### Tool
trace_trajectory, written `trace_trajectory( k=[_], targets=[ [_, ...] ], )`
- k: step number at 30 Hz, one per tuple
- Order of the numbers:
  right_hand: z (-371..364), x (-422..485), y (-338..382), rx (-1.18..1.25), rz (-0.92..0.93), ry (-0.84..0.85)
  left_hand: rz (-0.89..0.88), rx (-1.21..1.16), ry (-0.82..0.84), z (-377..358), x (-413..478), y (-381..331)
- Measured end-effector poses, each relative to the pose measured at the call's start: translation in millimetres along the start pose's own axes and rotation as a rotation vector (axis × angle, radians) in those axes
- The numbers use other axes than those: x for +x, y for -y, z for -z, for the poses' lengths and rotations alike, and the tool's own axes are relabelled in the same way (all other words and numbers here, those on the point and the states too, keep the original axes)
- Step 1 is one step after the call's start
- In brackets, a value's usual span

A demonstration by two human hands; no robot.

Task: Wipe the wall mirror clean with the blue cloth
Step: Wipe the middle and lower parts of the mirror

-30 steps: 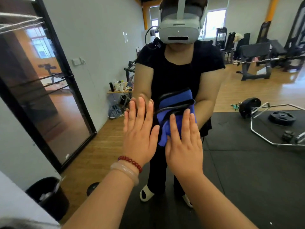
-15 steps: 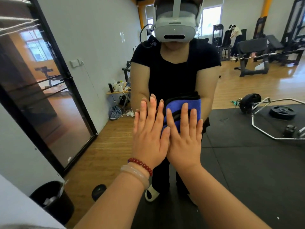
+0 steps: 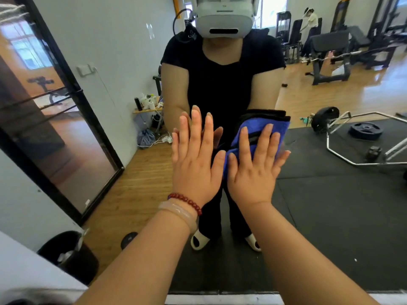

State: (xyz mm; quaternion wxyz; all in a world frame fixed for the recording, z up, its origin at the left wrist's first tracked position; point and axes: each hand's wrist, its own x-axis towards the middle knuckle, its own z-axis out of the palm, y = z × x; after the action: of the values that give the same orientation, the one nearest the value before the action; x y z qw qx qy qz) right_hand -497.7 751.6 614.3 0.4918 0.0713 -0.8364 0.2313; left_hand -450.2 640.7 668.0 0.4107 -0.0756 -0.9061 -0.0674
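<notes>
Right hand (image 3: 253, 172), fingers straight, presses the blue cloth (image 3: 264, 126) to the mirror (image 3: 330, 216); left hand (image 3: 193, 168) lies flat beside it, seemingly also touching. A bin (image 3: 72, 256) sits at lower left.

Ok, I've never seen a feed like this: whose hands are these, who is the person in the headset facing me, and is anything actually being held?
There is one picture, from a camera worn on the person's head, looking forward and down. Both hands belong to that person. The figure facing you is their own reflection in the wall mirror, headset included. The left hand, with bracelets on its wrist, lies flat and bare on the glass. The right hand presses the blue cloth flat against the glass with straight fingers. Nothing is gripped.
</notes>
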Motion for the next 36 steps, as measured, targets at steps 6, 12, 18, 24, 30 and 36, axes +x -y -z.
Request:
trace_trajectory(
  k=[6, 12, 18, 24, 30, 36],
  targets=[
    [18.6, 13.2, -22.1, 0.191, -0.542, -0.095, 0.036, 0.054, -0.006, -2.9, -3.2, -23.0],
    [22.4, -1.1, -31.8, 0.204, -0.411, 0.031, -0.154, 0.103, -0.035, -13.6, 22.9, -50.9],
    [54.7, 57.6, -77.4, 0.248, -0.407, -0.167, -0.076, 0.185, -0.062, -33.6, 28.7, -69.5],
    [37.0, 18.7, -104.9, 0.247, -0.433, -0.106, -0.090, 0.150, -0.103, -40.7, 27.9, -108.1],
    [54.4, 53.2, -118.0, 0.260, -0.364, -0.179, -0.308, 0.254, -0.126, -41.1, 63.6, -128.1],
    [58.2, 54.6, -171.5, 0.153, -0.292, -0.203, -0.343, 0.333, -0.190, -60.5, 62.2, -131.7]
  ],
)
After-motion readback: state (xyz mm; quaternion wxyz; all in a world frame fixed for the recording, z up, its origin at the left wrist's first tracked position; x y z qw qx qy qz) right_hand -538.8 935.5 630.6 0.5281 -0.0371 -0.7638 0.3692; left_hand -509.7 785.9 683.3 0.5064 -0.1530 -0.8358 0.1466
